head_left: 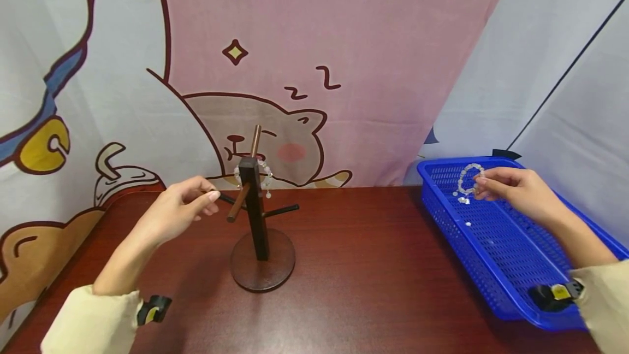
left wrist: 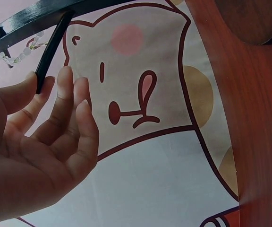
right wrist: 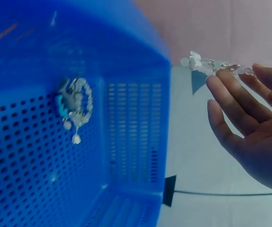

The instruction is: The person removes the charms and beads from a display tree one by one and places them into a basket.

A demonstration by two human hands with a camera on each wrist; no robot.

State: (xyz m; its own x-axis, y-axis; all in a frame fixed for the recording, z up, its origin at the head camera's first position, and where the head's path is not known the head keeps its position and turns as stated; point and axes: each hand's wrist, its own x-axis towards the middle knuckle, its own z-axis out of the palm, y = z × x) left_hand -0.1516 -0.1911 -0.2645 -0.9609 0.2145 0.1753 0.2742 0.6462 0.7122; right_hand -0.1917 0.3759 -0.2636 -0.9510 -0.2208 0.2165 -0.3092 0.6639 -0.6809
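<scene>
A dark wooden stand [head_left: 256, 217] with several pegs stands upright on a round base. My left hand [head_left: 179, 209] pinches the tip of its left-hand black peg [left wrist: 53, 49] between thumb and forefinger, the other fingers loosely bent. On the stand's rear peg hangs a pale beaded bracelet [head_left: 267, 171], partly hidden by the post. Over the far end of the blue basket, my right hand [head_left: 523, 193] pinches another clear-and-white beaded bracelet [head_left: 461, 180] with small charms dangling. More bracelets [right wrist: 83, 106], one with a turquoise part, lie inside the basket [right wrist: 140, 137].
The blue basket [head_left: 454, 250] stands on the right of the reddish-brown table [head_left: 363, 277], its rim raised. A cartoon-printed cloth [head_left: 368, 70] hangs close behind the table and stand. Black wrist devices [head_left: 154, 310] are worn near both sleeves.
</scene>
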